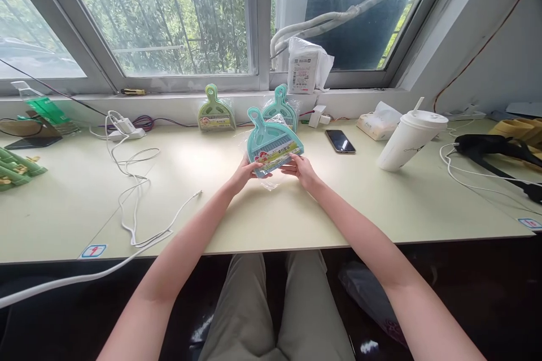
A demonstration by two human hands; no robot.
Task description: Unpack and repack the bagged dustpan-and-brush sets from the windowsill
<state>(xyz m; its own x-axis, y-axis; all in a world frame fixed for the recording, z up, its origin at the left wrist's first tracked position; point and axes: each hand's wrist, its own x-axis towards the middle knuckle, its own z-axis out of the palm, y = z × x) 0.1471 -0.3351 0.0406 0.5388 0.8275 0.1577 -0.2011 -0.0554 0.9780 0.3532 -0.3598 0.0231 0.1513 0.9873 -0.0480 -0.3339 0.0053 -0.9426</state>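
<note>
Between my two hands I hold a teal mini dustpan set in clear plastic wrap, tilted a little, its handle pointing up and left. A printed label runs along its lower part. My left hand grips the lower left corner, thumb on the front. At the lower right edge, my right hand pinches the pack with its thumb in front and fingers behind. Behind it, a second teal dustpan set leans at the wall, partly hidden. To its left stands a green dustpan set, also wrapped.
On the table lie a phone, a tissue box, a white lidded cup with a straw and a black strap. A white cable sprawls at left. A white package stands on the sill.
</note>
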